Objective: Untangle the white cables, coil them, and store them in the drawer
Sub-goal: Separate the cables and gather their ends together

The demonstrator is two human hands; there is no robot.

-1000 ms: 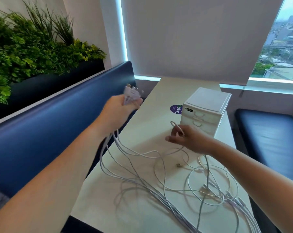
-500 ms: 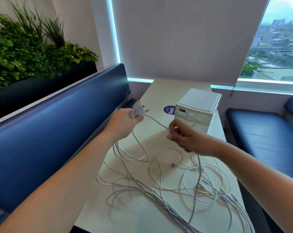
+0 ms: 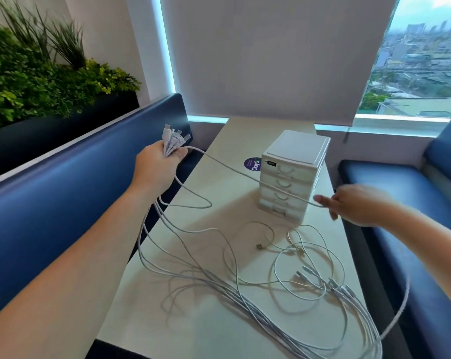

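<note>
Gripping the bunched plugs [image 3: 173, 139] in the left hand [image 3: 158, 168], the person should run the blurred right hand [image 3: 356, 207], grip unclear, along the one taut strand [image 3: 232, 168], freeing it from the white cables [image 3: 234, 288] tangled on the table [image 3: 188, 327].

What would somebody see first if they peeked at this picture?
Most likely the big mess of white cables looping across the pale table. Next comes the left hand at the table's left edge, gripping a bunch of plug ends. One cable stretches from it to the blurred right hand, passing in front of the small white drawer box.
</note>
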